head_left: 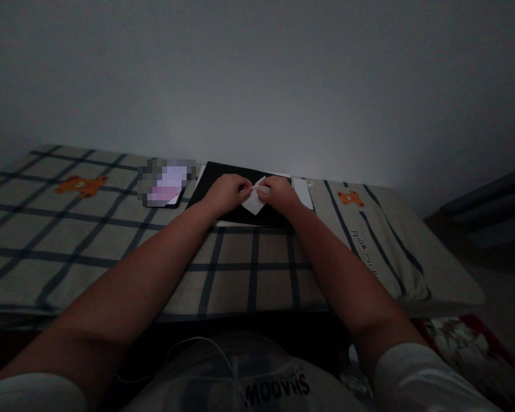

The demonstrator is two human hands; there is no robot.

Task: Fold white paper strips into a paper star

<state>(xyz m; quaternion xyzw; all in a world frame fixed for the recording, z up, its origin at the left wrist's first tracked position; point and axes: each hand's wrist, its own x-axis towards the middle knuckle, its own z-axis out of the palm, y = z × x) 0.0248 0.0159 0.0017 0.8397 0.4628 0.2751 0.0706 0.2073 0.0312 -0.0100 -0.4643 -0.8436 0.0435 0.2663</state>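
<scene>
In the head view, the fingers of the left hand (226, 192) and the right hand (278, 191) pinched a folded white paper (254, 205) between them, over a black board (211, 178) on the cloth-covered desk (236, 274); whether the paper touched the board, I couldn't tell. The paper seemed light, thin and easily creased, probably best taken gently near its edges, without hard pulling.

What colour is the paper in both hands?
White; the paper shows best in the head view.
</scene>
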